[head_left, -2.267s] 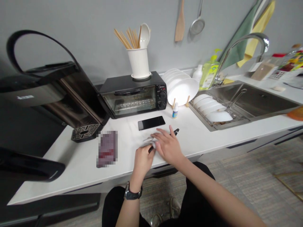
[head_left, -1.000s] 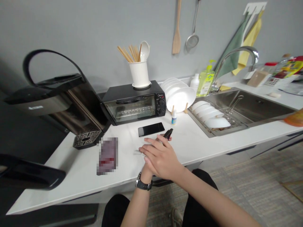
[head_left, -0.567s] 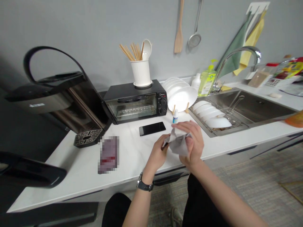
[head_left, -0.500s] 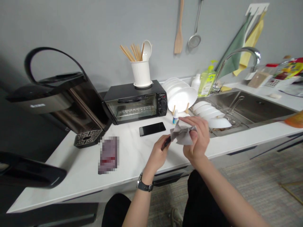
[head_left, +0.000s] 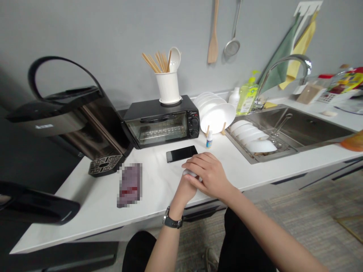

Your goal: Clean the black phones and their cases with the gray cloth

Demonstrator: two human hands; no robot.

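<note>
My right hand (head_left: 211, 173) lies curled over my left hand (head_left: 187, 189), above the front of the counter. Between them shows a small bit of pale grey cloth (head_left: 190, 172), pressed under my right fingers. The left fingers are mostly covered; half a second ago they gripped a dark, flat object, now hidden behind the right hand and the cloth. Just beyond my hands a black smartphone (head_left: 181, 154) rests flat on the counter. A small white spray bottle with a blue label (head_left: 209, 139) stands upright to its right.
Left on the white counter (head_left: 159, 177) are a black drink machine (head_left: 85, 124) and a blurred-out purplish item (head_left: 130, 185). A toaster oven (head_left: 161, 126) stands behind the phone. Plates (head_left: 217, 117), a sink (head_left: 312, 132) and bowls (head_left: 255, 138) are to the right.
My right hand has moved left and down with the cloth, from beside the dark object to over my left hand. The cloth is now mostly covered, and the spray bottle shows fully.
</note>
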